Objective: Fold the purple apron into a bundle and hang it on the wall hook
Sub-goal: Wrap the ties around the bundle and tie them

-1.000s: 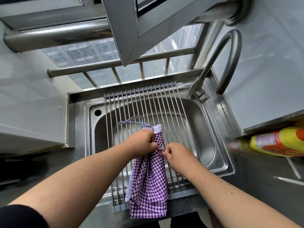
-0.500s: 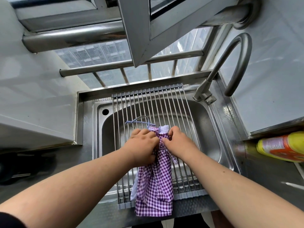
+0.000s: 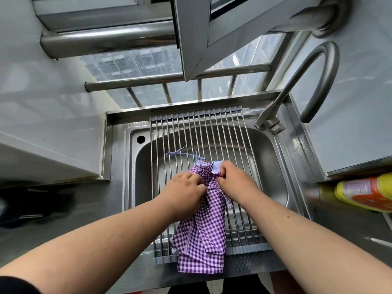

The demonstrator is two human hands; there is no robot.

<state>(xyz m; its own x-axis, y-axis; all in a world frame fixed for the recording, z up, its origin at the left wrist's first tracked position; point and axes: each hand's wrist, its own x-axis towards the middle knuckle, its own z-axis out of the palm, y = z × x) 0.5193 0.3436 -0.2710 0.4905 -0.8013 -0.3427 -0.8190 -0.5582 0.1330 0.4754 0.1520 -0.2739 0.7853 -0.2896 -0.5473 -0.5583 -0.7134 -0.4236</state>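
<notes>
The purple checked apron [image 3: 203, 234] lies gathered lengthwise on the roll-up drying rack [image 3: 186, 132] over the sink, its lower end hanging past the rack's front edge. Its blue-grey strap loop [image 3: 183, 152] lies on the bars beyond the top end. My left hand [image 3: 184, 194] grips the bunched cloth on the left near the top. My right hand [image 3: 235, 181] pinches the apron's top right edge by the white trim. No wall hook is in view.
The steel sink [image 3: 273, 166] sits under a barred window with an open sash overhead. A curved faucet [image 3: 307, 81] stands at the back right. A yellow and orange bottle [image 3: 364, 192] lies on the right counter. Tiled walls close in on both sides.
My right hand moved up from the apron's middle to its top right edge. My left hand slid slightly down and left along the bunched cloth. The camera came closer.
</notes>
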